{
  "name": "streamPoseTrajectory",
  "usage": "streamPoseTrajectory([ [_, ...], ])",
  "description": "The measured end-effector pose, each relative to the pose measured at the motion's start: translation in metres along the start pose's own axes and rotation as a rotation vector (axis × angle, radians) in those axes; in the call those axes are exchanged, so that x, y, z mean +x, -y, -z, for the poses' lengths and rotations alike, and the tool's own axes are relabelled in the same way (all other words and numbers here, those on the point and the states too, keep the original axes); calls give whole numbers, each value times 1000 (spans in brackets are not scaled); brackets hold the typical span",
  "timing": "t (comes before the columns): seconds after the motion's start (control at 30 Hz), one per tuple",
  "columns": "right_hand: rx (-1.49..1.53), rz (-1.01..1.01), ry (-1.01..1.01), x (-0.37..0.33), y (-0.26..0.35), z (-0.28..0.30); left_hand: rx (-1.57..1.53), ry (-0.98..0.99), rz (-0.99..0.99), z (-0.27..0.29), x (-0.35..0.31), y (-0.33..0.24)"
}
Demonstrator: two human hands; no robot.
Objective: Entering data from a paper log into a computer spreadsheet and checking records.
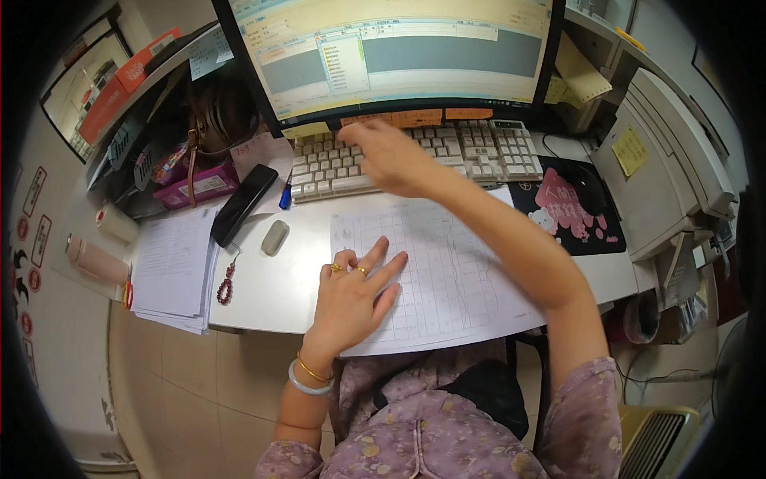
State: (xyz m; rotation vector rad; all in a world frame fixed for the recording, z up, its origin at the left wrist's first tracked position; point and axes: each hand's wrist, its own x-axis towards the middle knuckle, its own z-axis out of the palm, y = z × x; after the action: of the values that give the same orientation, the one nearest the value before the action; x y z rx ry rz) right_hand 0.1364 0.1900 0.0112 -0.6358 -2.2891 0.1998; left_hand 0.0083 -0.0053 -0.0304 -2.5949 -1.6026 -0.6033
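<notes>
My left hand (355, 291), with rings on two fingers and bangles at the wrist, lies flat with spread fingers on a large ruled paper sheet (447, 275) at the desk's front edge. My right hand (391, 156) reaches forward over the left half of a white keyboard (479, 152), fingers curled loosely above the keys, holding nothing; whether it touches the keys is unclear. Behind the keyboard stands a monitor (399, 48) with a window open on it.
A black phone (242, 203) and a grey eraser-like block (274, 237) lie left of the sheet. A paper stack (171, 267) hangs over the left edge. A black mouse (592, 190) sits on a pink-patterned pad. A printer (670, 160) stands at right.
</notes>
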Motion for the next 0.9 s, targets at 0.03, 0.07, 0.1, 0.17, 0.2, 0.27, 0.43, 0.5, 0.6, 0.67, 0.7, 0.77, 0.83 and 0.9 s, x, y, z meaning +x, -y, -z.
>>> streamPoseTrajectory([
  [0.03, 1, -2, 20, -10, -1, 16, -1, -1, 5, 0, -2, 2],
  [0.07, -7, -39, 42, -20, -3, 35, -1, -5, 15, 1, -3, 3],
  [0.1, -9, -74, 69, -32, -9, 48, 1, -8, 27, 2, -6, 5],
  [0.17, -148, -155, -21, -68, -29, 82, -14, -21, 23, 1, -5, 3],
  [0.2, -101, -227, -60, -87, -40, 98, -15, -20, 20, 1, -5, 4],
  [0.27, -159, -304, -121, -127, -67, 128, -25, -25, 12, 0, -1, 2],
  [0.43, -78, -453, -325, -171, -91, 153, 4, -14, -6, 2, 1, 0],
  [0.5, -89, -487, -315, -168, -83, 151, 22, -11, -10, 2, 0, 0],
  [0.6, -153, -496, -245, -164, -85, 140, -4, 24, 9, 4, -2, -1],
  [0.67, -192, -423, -231, -161, -80, 140, 30, 18, 22, 6, -2, -2],
  [0.7, -192, -418, -228, -160, -76, 140, 24, 23, 19, 6, -2, -3],
  [0.77, -202, -357, -230, -162, -78, 139, 20, 23, 7, 6, 1, -5],
  [0.83, -135, -358, -124, -166, -80, 138, 16, 24, 3, 6, 2, -5],
  [0.9, -245, -338, -135, -162, -74, 141, 10, 18, 0, 5, 1, -3],
])
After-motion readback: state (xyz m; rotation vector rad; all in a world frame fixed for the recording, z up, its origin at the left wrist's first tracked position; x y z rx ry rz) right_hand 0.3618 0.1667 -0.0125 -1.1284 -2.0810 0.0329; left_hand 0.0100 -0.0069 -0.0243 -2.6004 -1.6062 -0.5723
